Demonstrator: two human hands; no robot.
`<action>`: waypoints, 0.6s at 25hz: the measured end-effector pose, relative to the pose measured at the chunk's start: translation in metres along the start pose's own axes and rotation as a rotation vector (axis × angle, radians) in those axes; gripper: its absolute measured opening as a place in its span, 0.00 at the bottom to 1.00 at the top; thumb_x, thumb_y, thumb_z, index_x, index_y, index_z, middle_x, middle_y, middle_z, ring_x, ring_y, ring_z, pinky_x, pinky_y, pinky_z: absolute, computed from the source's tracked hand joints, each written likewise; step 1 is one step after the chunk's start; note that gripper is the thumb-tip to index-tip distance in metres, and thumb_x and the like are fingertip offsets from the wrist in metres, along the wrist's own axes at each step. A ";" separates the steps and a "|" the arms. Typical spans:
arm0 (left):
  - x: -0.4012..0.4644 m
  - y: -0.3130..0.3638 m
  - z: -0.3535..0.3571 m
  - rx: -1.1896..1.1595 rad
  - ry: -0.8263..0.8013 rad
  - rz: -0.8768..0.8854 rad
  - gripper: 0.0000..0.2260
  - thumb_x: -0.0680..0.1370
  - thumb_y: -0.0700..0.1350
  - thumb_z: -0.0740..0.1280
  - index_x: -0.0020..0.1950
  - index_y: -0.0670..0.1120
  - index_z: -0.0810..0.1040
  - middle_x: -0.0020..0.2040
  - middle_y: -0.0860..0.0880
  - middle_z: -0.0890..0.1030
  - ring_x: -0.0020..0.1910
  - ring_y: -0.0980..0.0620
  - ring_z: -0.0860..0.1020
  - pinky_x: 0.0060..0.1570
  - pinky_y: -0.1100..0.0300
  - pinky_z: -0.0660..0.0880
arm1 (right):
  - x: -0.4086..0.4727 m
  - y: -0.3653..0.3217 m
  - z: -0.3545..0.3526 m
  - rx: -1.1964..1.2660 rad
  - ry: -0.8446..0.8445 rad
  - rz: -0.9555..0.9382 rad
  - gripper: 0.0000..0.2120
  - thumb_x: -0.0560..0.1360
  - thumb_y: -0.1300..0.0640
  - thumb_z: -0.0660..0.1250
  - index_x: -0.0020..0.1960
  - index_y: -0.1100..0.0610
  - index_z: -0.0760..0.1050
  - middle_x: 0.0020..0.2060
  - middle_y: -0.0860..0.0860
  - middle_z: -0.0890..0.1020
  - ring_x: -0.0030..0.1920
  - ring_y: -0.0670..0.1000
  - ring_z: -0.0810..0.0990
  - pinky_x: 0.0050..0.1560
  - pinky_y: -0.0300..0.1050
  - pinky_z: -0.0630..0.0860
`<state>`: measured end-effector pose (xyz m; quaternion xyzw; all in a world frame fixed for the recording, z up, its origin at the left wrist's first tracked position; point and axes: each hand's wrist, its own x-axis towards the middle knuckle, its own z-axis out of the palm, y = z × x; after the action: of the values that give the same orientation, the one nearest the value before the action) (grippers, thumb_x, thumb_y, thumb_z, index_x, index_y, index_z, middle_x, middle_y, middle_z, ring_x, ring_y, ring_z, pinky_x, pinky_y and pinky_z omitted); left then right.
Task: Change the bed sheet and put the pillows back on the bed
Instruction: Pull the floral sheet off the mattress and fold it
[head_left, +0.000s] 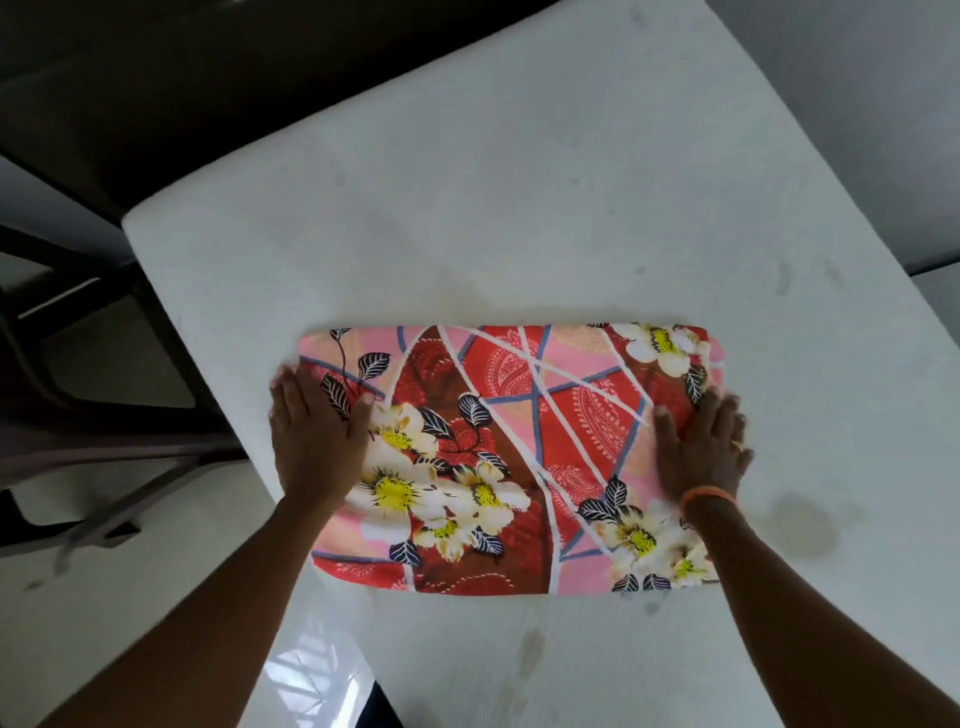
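A folded floral bed sheet (519, 457) lies flat on the bare white mattress (519, 182), near its front edge. The left hand (317, 441) and right hand (698, 447) press on its opposite ends, fingers straight, pinching nothing. An orange band (709, 497) circles the right wrist.

I'm seeing dark chair frame (78, 374) standing left of glossy white floor (306, 675), dark wall (156, 78) rising beyond chair.
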<state>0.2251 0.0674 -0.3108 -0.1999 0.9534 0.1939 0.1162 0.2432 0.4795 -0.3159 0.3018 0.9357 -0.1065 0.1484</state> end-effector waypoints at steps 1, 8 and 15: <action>-0.003 0.002 -0.002 -0.066 0.009 -0.066 0.37 0.77 0.59 0.67 0.76 0.36 0.60 0.73 0.33 0.65 0.71 0.32 0.65 0.67 0.38 0.67 | 0.004 -0.007 -0.003 0.052 0.036 0.028 0.44 0.74 0.28 0.51 0.76 0.60 0.57 0.73 0.63 0.62 0.72 0.67 0.63 0.68 0.66 0.62; 0.011 0.009 -0.027 -0.826 -0.299 -0.625 0.20 0.64 0.45 0.82 0.52 0.41 0.81 0.50 0.40 0.84 0.49 0.38 0.83 0.55 0.46 0.80 | 0.027 -0.025 -0.041 0.805 -0.263 0.345 0.20 0.67 0.61 0.77 0.56 0.62 0.77 0.53 0.62 0.83 0.49 0.59 0.82 0.57 0.56 0.78; 0.031 0.063 -0.106 -1.007 -0.398 -0.263 0.10 0.72 0.35 0.75 0.52 0.41 0.82 0.44 0.46 0.84 0.50 0.45 0.81 0.53 0.56 0.74 | 0.038 -0.052 -0.133 1.098 -0.311 0.239 0.14 0.61 0.77 0.69 0.42 0.63 0.81 0.40 0.59 0.85 0.43 0.61 0.82 0.44 0.53 0.82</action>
<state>0.1548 0.0662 -0.2046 -0.3077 0.6697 0.6434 0.2072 0.1543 0.4964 -0.1986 0.4187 0.6701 -0.6017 0.1171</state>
